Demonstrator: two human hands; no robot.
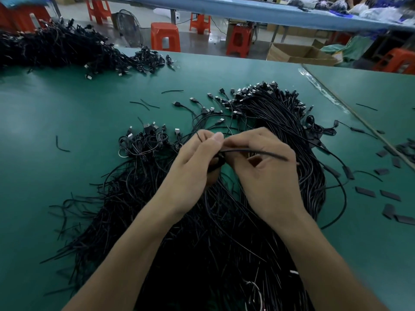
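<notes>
**Green factory table: two hands hold a thin black tie over cable heaps**

Green matting covers the table [67,104], and a long blue-topped bench [247,7] runs behind it. Two bare hands meet above the middle. The left hand [195,167] curls its fingers round one small coil of black cable [216,163], with the thumb pressed on top. The right hand [269,176] pinches one wire tie [253,151] in its bent fingers, just beside the left thumb. The tie is thin, black and nearly straight. Its free end points right across the right hand, and a short end sticks up by the left thumb.

There are two large heaps of black USB cables. The near heap [269,113] lies under the hands and the far heap [56,48] at the far left. One smaller cluster of coiled cables [143,142] sits just left of the hands. About a dozen flat black sleeves [365,191] lie at the right. Behind the table stand at least five orange stools [165,37] and one open cardboard box [301,53].
</notes>
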